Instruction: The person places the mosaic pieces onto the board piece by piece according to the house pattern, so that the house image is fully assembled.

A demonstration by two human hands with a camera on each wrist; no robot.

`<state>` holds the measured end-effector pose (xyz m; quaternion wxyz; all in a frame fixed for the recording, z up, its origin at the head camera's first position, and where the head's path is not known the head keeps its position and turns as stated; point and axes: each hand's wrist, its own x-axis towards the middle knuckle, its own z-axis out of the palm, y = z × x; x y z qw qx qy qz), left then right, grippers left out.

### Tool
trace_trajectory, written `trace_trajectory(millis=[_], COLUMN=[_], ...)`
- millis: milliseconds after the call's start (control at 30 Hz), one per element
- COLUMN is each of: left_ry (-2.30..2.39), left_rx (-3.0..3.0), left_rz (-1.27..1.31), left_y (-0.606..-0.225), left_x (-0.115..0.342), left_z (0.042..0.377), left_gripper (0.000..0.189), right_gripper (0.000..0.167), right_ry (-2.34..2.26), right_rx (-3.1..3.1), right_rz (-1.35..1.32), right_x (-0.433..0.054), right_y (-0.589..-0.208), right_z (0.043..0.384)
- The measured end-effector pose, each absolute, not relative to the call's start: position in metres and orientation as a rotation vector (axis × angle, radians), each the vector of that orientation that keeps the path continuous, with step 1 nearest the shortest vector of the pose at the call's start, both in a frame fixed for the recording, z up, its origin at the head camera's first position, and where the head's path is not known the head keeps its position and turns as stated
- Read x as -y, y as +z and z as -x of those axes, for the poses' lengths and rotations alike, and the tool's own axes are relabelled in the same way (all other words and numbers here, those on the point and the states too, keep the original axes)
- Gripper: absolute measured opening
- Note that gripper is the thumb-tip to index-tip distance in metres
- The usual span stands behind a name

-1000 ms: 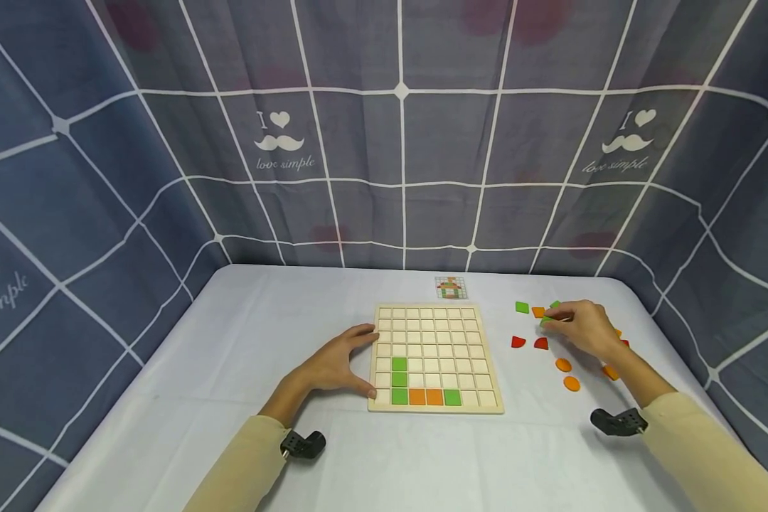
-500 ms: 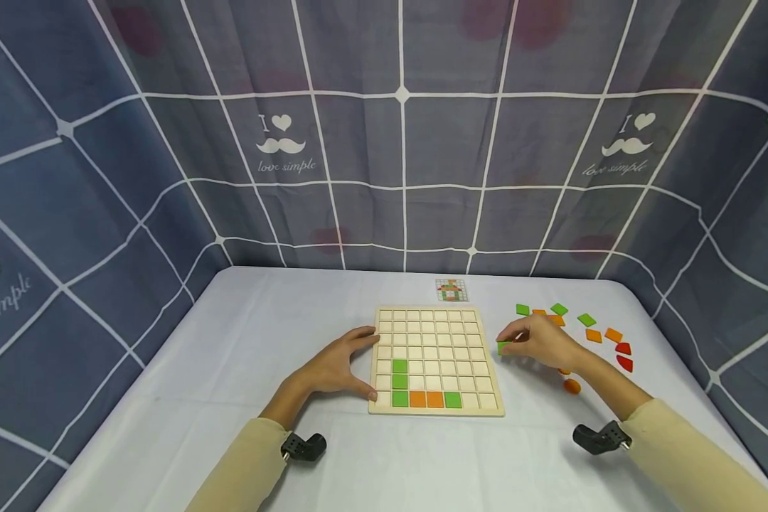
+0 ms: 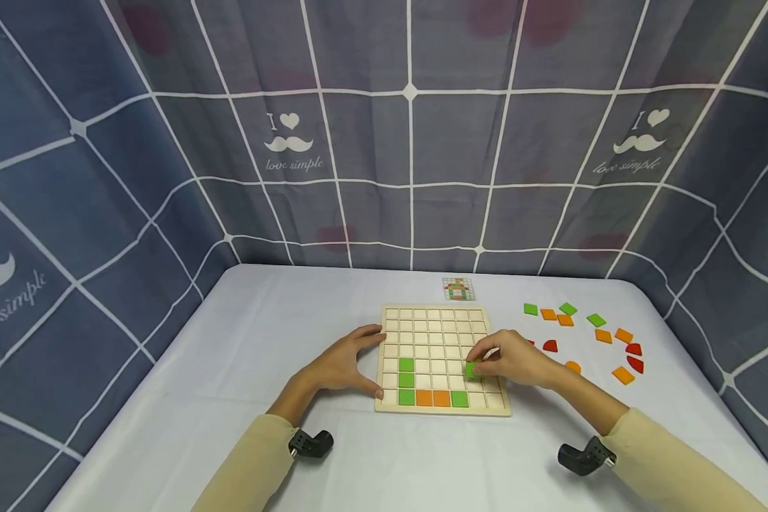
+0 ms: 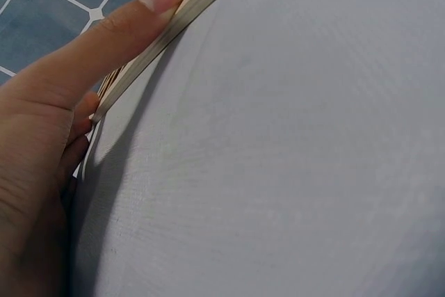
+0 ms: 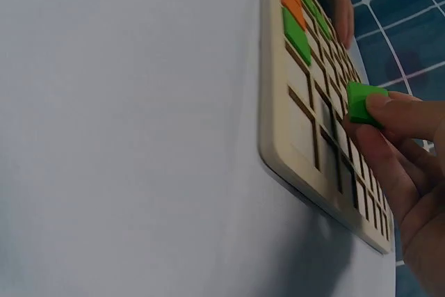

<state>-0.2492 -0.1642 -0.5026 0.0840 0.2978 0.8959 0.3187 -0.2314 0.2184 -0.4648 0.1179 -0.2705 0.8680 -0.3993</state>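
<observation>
A wooden grid board (image 3: 435,334) lies on the white table. Green tiles (image 3: 406,380) stand in a short column at its lower left, and two orange tiles (image 3: 432,398) plus one more green tile (image 3: 459,399) continue along the bottom row. My left hand (image 3: 342,363) touches the board's left edge with spread thumb and fingers; in the left wrist view the thumb (image 4: 118,39) lies along the rim. Between thumb and fingers my right hand (image 3: 515,360) pinches a green square tile (image 5: 363,102), close over the board's lower right cells.
Several loose green tiles (image 3: 596,321), orange tiles (image 3: 624,375) and red quarter-round pieces (image 3: 635,364) lie to the right. An orange round piece (image 3: 572,367) shows partly behind my right forearm. A small pattern card (image 3: 458,289) lies beyond the board. A checked curtain (image 3: 371,142) surrounds the table.
My right hand has carried the green tile leftward and nearer, from the loose pieces to over the board. My left hand stays at the board's edge.
</observation>
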Motion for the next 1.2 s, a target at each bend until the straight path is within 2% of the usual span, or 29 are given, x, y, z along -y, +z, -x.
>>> trace_trajectory(millis=[333,700,900,1200], left_ry=[0.933,0.933,0.962,0.95], left_rx=[-2.68,-2.684,-2.672,-2.681], left_rz=[-0.888,-0.898,-0.903,-0.889], left_y=[-0.501,-0.499,-0.498,-0.501], left_x=[0.162,0.163,0.164,0.161], left_z=[0.251,0.251,0.25,0.25], left_gripper=[0.116,0.117,0.116,0.115], right_gripper=[0.009,0.007,0.006,0.021], right_ry=[-1.183,-1.125,-1.083,-1.036], right_rx=[-2.534,-2.614,-2.586,-2.534], right_rz=[0.819,1.02,1.008,1.003], right_x=[-0.199,-0.19,-0.188,-0.196], right_y=[-0.474,-0.485,-0.483,-0.475], right_z=[0.224,0.224,0.226,0.227])
